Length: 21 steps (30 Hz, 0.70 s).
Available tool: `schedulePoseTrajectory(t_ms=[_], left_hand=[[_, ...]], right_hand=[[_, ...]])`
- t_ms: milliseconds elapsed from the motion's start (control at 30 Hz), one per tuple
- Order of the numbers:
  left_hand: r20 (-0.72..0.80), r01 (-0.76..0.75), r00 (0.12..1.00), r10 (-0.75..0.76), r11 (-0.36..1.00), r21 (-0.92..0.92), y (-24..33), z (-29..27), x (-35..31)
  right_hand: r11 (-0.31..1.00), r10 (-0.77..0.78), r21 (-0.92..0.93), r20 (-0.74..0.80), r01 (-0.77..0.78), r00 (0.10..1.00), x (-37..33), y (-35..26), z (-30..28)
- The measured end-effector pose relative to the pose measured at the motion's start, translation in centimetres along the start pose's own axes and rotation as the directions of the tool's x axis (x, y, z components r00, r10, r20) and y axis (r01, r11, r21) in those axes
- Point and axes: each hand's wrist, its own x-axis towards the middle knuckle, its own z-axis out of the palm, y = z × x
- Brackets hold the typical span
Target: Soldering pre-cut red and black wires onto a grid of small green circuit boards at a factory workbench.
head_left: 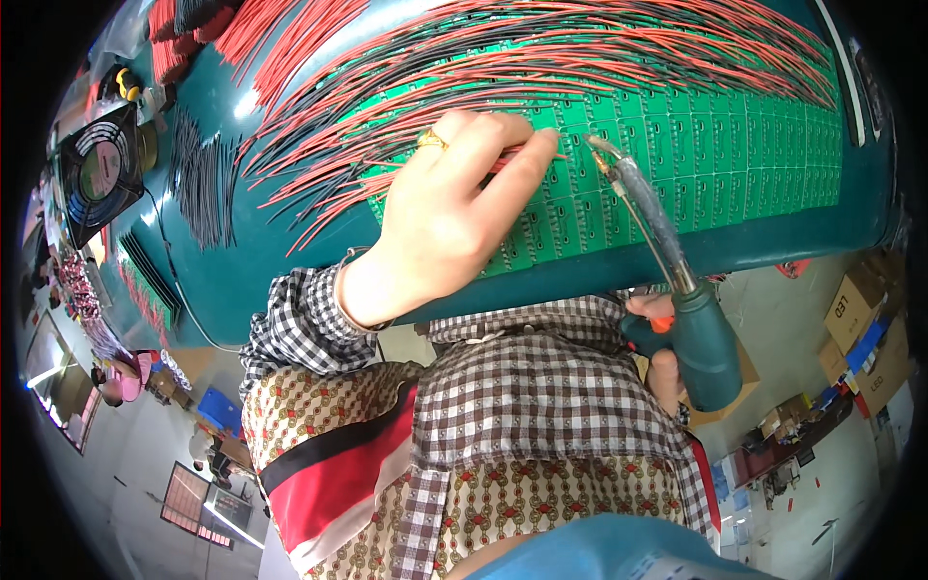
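My left hand [445,213] is closed over a large panel of small green circuit boards [715,155], its thumb and forefinger pinching a red wire [505,162]. The tip of that wire shows just past my fingertips. My right hand [661,360], partly hidden, grips a soldering gun [709,338] with a dark green body and an orange trigger. Its metal tip points up and left, just right of my left fingertips and over the boards. Rows of red and black wires [425,82] fan across the panel's far and left parts.
Loose black wires [201,179] lie on the green table mat [290,300] at left. Beyond them stands a black fan [101,174] with a cable. Bundles of red wires [261,39] lie at the far left. Cardboard boxes [855,314] stand on the floor at right.
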Motion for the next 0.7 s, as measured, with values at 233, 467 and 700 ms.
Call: schedulePoseTrajectory(t_ms=[233, 467, 700], left_hand=[[0.007, -0.004, 1.000, 0.004, 1.000, -0.004, 0.1, -0.1, 0.0], [0.000, 0.000, 1.000, 0.000, 1.000, -0.018, 0.1, 0.0, 0.1], [-0.020, -0.007, 1.000, 0.007, 1.000, -0.028, -0.1, 0.0, 0.2]], right_hand=[[0.992, -0.128, -0.005, -0.058, 0.128, 0.990, 0.3, 0.8, 0.9], [0.991, -0.123, 0.054, -0.047, 0.125, 0.991, 0.8, 0.8, 1.0], [0.988, -0.116, 0.086, -0.102, 0.125, 0.988, 0.4, 1.2, 1.2]])
